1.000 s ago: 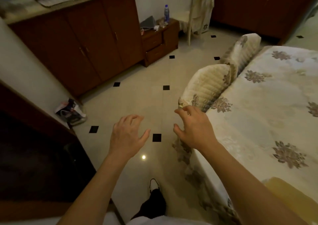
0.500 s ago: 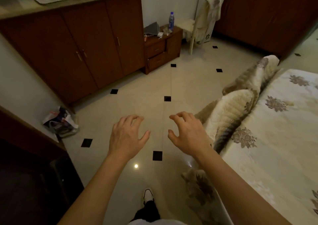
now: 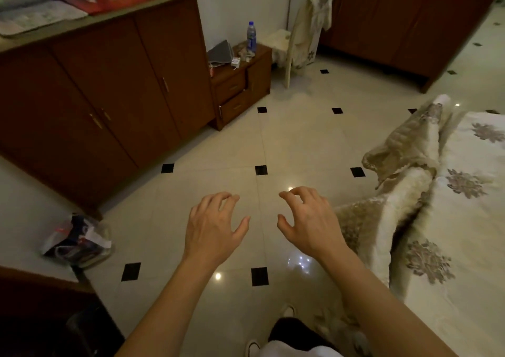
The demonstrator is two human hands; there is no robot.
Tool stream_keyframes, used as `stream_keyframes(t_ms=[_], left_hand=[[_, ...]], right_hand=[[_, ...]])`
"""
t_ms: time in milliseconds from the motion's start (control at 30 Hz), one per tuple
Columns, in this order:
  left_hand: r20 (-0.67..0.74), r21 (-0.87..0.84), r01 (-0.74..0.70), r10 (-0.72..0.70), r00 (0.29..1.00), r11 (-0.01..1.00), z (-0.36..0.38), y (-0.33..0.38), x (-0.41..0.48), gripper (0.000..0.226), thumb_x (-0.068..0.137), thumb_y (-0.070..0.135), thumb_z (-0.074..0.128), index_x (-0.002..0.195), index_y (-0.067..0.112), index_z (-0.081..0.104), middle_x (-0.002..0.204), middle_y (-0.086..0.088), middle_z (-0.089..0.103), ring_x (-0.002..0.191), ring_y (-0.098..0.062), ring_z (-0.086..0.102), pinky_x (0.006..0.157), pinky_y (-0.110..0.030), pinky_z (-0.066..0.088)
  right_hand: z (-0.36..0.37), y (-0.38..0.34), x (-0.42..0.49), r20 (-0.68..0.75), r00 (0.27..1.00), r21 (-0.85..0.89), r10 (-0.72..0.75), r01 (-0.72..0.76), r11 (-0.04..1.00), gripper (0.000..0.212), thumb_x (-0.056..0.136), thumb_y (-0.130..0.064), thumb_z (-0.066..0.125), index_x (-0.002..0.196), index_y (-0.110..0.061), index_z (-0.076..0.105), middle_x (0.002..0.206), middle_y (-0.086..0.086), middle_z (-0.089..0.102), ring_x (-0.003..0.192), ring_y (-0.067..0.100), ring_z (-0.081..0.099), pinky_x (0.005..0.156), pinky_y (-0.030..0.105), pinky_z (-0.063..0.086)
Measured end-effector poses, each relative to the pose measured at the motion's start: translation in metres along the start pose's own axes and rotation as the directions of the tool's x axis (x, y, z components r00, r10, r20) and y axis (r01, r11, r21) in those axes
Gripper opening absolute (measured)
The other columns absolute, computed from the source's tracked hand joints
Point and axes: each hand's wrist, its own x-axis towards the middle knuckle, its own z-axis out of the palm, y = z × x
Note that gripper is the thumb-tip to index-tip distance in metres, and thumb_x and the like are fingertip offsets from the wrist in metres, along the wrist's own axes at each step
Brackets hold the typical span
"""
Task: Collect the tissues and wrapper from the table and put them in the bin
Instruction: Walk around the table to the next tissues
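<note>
The fingers (image 3: 228, 200) of the left hand (image 3: 213, 228) were loosely curled and released, grasping nothing. The right hand (image 3: 308, 220) matched it, fingers hooked downward and empty. Both hands hovered palm-down over the pale tiled floor (image 3: 295, 138), well short of the small wooden worktop (image 3: 257, 53) with two drawers, on the camera's side of it.

On that worktop lay the tissues (image 3: 244, 51), a crumpled, pale greyish clump near its middle. Just in front of them, by the front edge, sat a small white piece with a touch of red, taken here as the wrapper (image 3: 235, 62). Both were tiny and soft in this view, so how many tissues there were could not be told. A clear water bottle (image 3: 251, 35) with a blue cap stood upright at the back of the worktop, and a folded grey item (image 3: 220, 52) lay at its left end.

A tall brown cupboard (image 3: 114, 97) stood touching the worktop's left side. A chair (image 3: 303, 37) draped in pale cloth stood just to its right. Well to the right and nearer the camera was a bed (image 3: 464, 220) with floral covers, cut off by the frame edge. A clear bag (image 3: 79, 240) of mixed things lay on the floor far to the worktop's left, its contents unreadable.

Compared with half a second earlier, the worktop appeared lower in the view and the bed had slid rightward, while both hands kept the same empty pose.
</note>
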Motion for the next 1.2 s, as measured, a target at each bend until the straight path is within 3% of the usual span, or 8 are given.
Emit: stream_keyframes(t_ms=[333,633,1200], left_hand=[[0.018,0.029,-0.127,0.127,0.992,0.991,0.039,-0.006,0.159,0.049,0.087,0.052,0.055,0.125,0.022,0.060,0.122,0.001,0.062,0.112,-0.020,0.054,0.087,-0.039,0.047],[0.043,0.025,-0.238,0.237,0.971,0.971,0.074,0.045,0.330,0.047,0.088,0.054,0.051,0.125,0.025,0.058,0.123,0.003,0.061,0.113,-0.019,0.054,0.087,-0.037,0.046],[0.094,-0.157,-0.513,0.530,0.843,0.844,0.150,0.168,0.524,0.044,0.087,0.044,0.062,0.122,0.019,0.064,0.124,-0.003,0.063,0.112,-0.026,0.056,0.085,-0.041,0.046]], right_hand=[[0.031,0.057,0.124,-0.015,0.993,0.044,0.118,-0.117,0.992,0.045,0.084,-0.038,0.062,0.123,-0.017,0.063,0.118,0.007,0.064,0.109,0.024,0.058,0.087,0.040,0.049],[0.032,0.150,0.240,-0.087,0.960,0.093,0.268,-0.260,0.961,0.043,0.083,-0.036,0.064,0.122,-0.015,0.065,0.115,0.007,0.064,0.108,0.026,0.059,0.087,0.042,0.048],[0.022,0.304,0.322,-0.158,0.806,0.049,0.570,-0.570,0.820,0.043,0.082,-0.037,0.065,0.119,-0.018,0.065,0.113,0.006,0.065,0.105,0.025,0.059,0.082,0.040,0.050]])
